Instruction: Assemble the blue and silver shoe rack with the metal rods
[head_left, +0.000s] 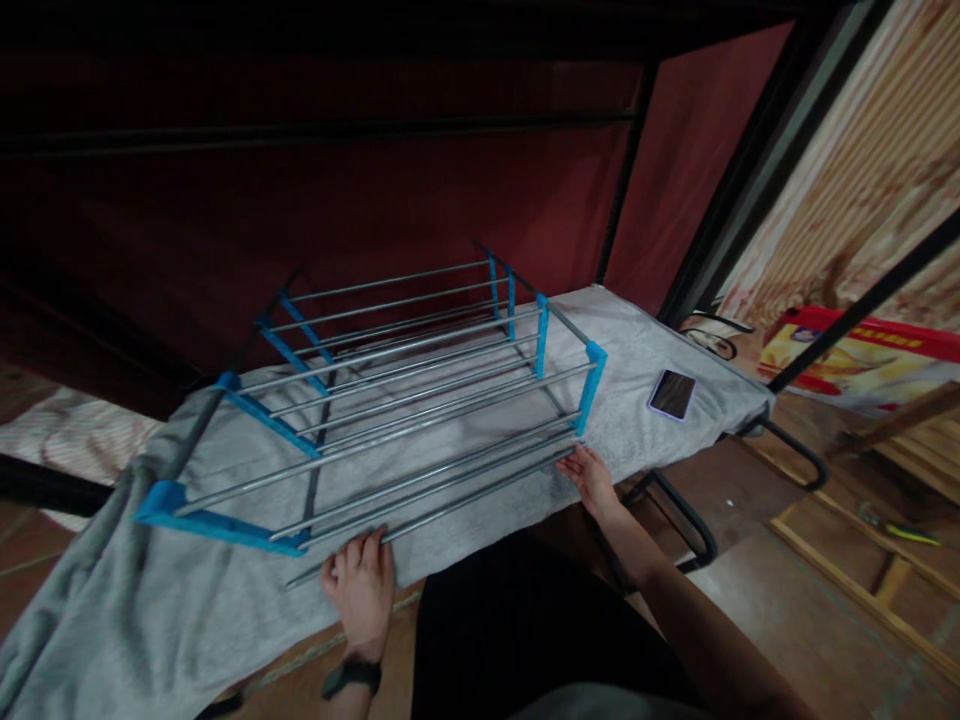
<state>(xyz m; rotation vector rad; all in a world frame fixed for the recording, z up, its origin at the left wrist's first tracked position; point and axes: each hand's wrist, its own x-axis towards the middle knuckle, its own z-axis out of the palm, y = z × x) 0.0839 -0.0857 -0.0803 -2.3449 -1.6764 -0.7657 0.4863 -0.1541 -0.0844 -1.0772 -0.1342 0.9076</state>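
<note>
A rack of grey metal bars with blue plastic brackets [593, 385] lies on a grey cloth [645, 350] in front of me. Along its near side runs a separate metal rod [465, 502], roughly parallel to the rack's bars. My left hand [361, 590] is closed over this rod toward its left end, which sticks out past the fingers. Near the rod's right end, just below the right front bracket, my right hand [591, 480] grips it between thumb and fingers. Whether the rod's right tip touches the bracket is hard to make out.
A phone [672, 394] lies on the cloth to the right of the rack. Dark red panels [360, 200] stand behind it. Black metal tubes [679, 515] jut out at the right front edge. On the floor are a red and yellow box [862, 360] and a wooden frame [840, 560].
</note>
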